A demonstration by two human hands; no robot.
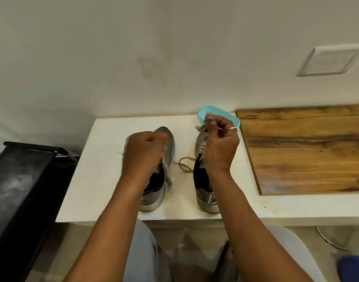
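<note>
We note the right hand [221, 143] pinching the lace [201, 128] upward, likely unthreading; the left hand [144, 153] fingers curl round the left shoe [168, 145], steadying it.

White wall [174, 47], white counter [105, 180], wooden inset [306, 149], perhaps a vent plate [329, 62].

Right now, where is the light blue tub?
In the head view, the light blue tub sits at the back of the white counter, behind the right hand pinching a shoelace, left of the wooden board.
</note>
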